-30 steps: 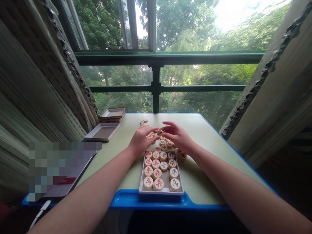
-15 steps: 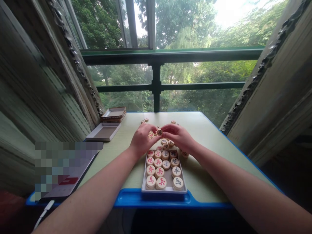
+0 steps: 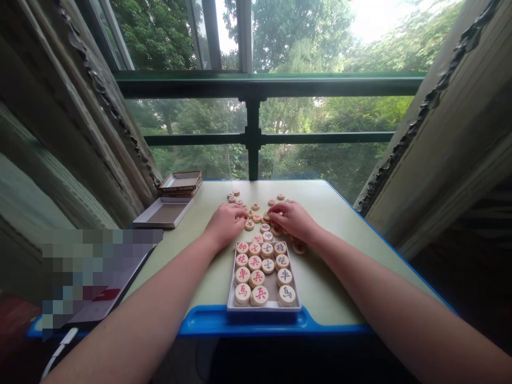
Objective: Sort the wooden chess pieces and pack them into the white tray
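Observation:
A white box (image 3: 231, 282) near the front edge holds round wooden xiangqi pieces, lettered red on the left and black on the right. Beyond it, loose xiangqi pieces (image 3: 249, 225) lie scattered, some partly covered by my hands. My right hand (image 3: 295, 218) pinches a black-lettered xiangqi piece (image 3: 266, 216) between thumb and fingers, low over the others. At the left of the scatter, my left hand (image 3: 226, 223) has its fingers curled together beside the pieces; what sits between the fingertips is too small to make out.
Shallow boxes (image 3: 181, 184) are stacked at the back left, with an open white tray (image 3: 164, 212) in front. A blurred device (image 3: 108, 288) lies left of my arm, a white cable (image 3: 60, 349) below it. The table's blue rim (image 3: 340, 329) runs along the front.
My hands have moved apart from around one piece, the left one leftward and the right one slightly right. Loose pieces between them now show. The view has shifted slightly.

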Action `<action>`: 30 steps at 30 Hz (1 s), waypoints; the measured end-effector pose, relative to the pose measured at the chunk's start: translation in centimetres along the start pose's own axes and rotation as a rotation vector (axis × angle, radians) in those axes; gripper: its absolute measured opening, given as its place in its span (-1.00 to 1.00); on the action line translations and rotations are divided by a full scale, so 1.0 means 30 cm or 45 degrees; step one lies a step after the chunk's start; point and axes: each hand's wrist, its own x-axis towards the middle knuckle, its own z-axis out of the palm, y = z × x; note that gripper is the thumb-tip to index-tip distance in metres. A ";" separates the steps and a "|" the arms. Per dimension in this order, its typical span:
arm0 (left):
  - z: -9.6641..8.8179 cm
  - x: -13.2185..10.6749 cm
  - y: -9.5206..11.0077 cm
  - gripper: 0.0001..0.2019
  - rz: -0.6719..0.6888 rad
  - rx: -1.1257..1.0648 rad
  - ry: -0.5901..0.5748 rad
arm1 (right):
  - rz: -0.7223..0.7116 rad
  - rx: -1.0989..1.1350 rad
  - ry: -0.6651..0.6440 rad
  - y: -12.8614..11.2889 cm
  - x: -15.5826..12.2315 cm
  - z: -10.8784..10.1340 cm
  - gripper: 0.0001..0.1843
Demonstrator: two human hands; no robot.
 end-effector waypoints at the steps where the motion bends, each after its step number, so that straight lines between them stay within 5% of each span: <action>1: 0.001 0.000 0.000 -0.77 0.000 -0.006 -0.016 | 0.011 -0.026 -0.003 0.001 0.002 0.002 -0.80; 5: -0.003 -0.002 0.004 -0.75 -0.003 -0.022 -0.006 | 0.012 -0.098 0.020 0.000 0.003 -0.008 -0.76; 12: 0.000 -0.007 0.003 -0.74 0.068 -0.028 -0.109 | -0.277 -0.204 -0.158 -0.006 -0.012 -0.052 -0.77; 21: -0.004 -0.003 -0.020 -0.67 -0.033 -0.062 -0.078 | 0.030 -0.481 -0.182 0.037 0.003 -0.102 -0.70; 25: 0.005 0.001 -0.011 -0.67 0.034 -0.076 -0.171 | 0.200 -0.558 -0.404 -0.012 -0.028 -0.203 -0.72; 30: 0.015 0.007 -0.002 -0.64 0.065 -0.057 -0.102 | 0.302 -0.445 -0.981 -0.053 -0.085 -0.292 -0.58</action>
